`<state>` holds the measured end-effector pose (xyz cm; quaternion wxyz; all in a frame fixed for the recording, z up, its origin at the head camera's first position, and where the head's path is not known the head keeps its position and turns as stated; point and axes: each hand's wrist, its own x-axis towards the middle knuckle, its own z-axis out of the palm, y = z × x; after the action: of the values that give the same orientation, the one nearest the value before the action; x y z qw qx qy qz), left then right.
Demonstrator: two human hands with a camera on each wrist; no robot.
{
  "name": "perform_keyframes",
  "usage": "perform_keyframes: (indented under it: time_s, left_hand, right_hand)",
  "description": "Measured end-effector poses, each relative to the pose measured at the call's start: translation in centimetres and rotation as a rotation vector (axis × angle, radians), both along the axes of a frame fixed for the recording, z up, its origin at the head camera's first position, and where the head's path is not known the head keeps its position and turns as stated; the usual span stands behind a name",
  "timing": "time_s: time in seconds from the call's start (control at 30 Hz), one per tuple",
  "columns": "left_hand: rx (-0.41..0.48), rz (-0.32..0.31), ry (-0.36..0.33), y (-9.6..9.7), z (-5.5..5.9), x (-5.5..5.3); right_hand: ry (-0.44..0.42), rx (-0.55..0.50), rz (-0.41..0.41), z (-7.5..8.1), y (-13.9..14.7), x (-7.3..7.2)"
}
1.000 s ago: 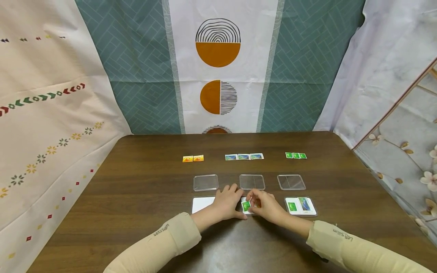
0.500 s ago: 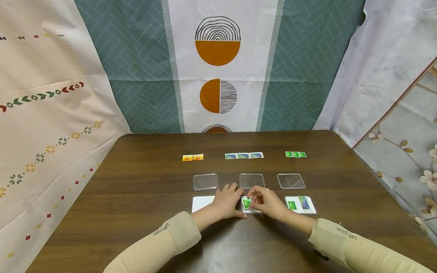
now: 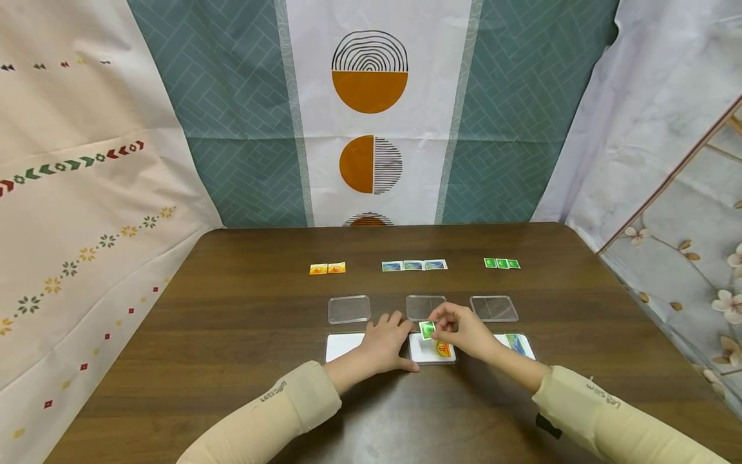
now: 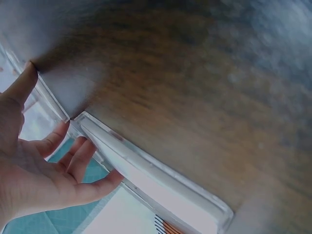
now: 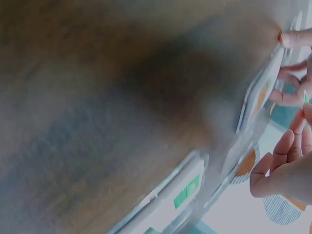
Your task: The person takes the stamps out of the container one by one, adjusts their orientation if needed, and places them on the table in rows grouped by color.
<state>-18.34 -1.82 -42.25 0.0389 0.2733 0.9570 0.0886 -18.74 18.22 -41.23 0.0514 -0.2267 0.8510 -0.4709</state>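
Note:
My right hand (image 3: pixel 466 335) pinches a small green stamp (image 3: pixel 426 330) between thumb and fingertips, close over the far side of the middle clear case. That case (image 3: pixel 422 354) has a white insert with an orange stamp (image 3: pixel 443 349) at its right. Fingers spread, my left hand (image 3: pixel 382 347) rests across the right side of the left case (image 3: pixel 342 347), its thumb by the middle case's front left corner. The left case's visible insert is plain white. In the right case (image 3: pixel 500 337) a blue landscape stamp (image 3: pixel 515 343) shows; my right hand and wrist hide its left part.
Three clear lids stand in a row behind the cases: left (image 3: pixel 349 310), middle (image 3: pixel 423 307) and right (image 3: pixel 494 309). Farther back lie two orange stamps (image 3: pixel 327 268), three landscape stamps (image 3: pixel 414 265) and three green stamps (image 3: pixel 502 263). Patterned curtains (image 3: pixel 243 116) hang around the wooden table (image 3: pixel 243 322).
My right hand has lifted the green stamp off the middle case's left side and moved it back and slightly right. The orange stamp there is uncovered. My left hand stays put.

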Motion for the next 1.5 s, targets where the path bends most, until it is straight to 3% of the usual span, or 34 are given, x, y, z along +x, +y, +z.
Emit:
perform_keyframes:
  time_s: [0.57,1.07,1.5]
  left_hand:
    - [0.007,0.007,0.002,-0.1,-0.3,0.0]
    - [0.015,0.002,0.002,-0.1,-0.1,0.2]
    - [0.019,0.007,0.017,-0.2,0.0,0.4]
  right_hand:
    - [0.004,-0.062,-0.081,2.2,1.8,-2.2]
    - [-0.034,-0.036,-0.102,3.6,4.0,-4.1]
    - [0.001,-0.01,-0.161,5.1,6.6,-6.6]
